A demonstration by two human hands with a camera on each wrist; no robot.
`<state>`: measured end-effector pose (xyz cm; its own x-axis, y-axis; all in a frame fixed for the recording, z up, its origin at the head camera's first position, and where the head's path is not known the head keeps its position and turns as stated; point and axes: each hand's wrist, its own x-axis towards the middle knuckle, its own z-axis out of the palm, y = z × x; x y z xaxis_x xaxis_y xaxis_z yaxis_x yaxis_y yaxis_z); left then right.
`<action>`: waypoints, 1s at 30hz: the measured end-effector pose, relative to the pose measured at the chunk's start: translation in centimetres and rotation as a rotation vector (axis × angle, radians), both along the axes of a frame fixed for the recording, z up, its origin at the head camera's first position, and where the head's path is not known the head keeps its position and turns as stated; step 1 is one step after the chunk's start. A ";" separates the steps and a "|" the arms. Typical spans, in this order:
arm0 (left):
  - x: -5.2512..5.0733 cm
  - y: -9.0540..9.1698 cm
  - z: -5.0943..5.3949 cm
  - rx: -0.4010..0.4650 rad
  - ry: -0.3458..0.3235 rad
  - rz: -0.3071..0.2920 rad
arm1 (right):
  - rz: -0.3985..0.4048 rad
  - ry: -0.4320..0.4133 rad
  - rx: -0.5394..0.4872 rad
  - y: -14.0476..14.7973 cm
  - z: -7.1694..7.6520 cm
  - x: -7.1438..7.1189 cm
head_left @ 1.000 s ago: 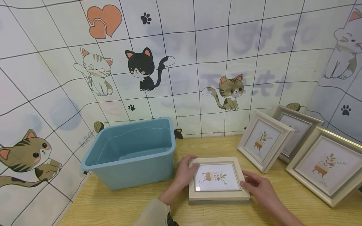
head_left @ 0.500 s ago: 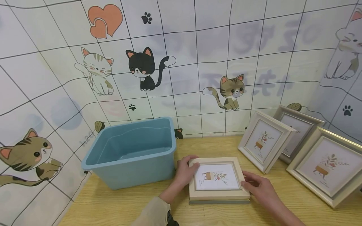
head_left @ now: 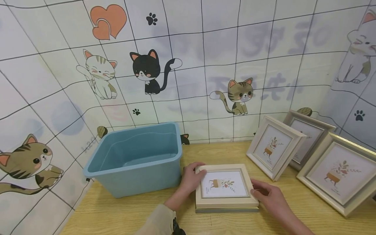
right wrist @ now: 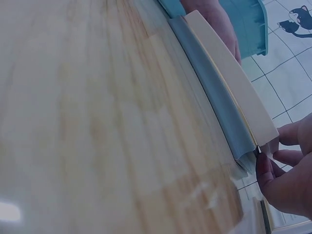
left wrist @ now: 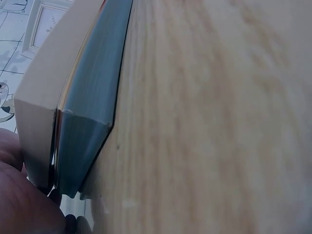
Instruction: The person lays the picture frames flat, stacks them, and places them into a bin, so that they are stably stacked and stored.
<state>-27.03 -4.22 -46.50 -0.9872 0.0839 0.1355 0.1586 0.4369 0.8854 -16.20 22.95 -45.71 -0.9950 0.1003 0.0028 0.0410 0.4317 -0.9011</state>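
A cream picture frame (head_left: 225, 185) with a potted-plant print lies face up on a second picture frame (head_left: 226, 210), whose grey-blue side and thin gold edge show below it. My left hand (head_left: 191, 178) grips the cream frame's left side, thumb on top near the far corner. At the opposite side, my right hand (head_left: 271, 197) pinches the edge, thumb over the border. Both stacked sides show close up in the left wrist view, the cream frame (left wrist: 44, 92) beside the grey-blue one (left wrist: 90, 92). In the right wrist view, the right hand's fingers are at the stack's end.
A blue plastic tub (head_left: 135, 176) stands on the wooden table (head_left: 126, 215), left of the stack. On the right, three framed prints stand leaning: a whitish frame (head_left: 276, 147), a taupe frame (head_left: 306, 130) behind it, and a gold-edged frame (head_left: 337, 173). A cat-patterned wall covering (head_left: 191, 81) rises behind.
Both hands keep their hold on the cream frame, which shifts very slightly on the frame beneath; a little more of the lower one's gold edge shows. The tub and standing frames stay put.
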 end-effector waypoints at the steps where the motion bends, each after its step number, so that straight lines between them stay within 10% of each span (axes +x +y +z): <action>1: 0.0 0.0 0.0 0.003 0.002 -0.003 | 0.001 0.006 -0.002 0.0 0.0 0.0; 30: 0.0 -0.4 -0.1 0.023 -0.013 -0.045 | 0.018 -0.012 -0.032 0.1 0.1 0.3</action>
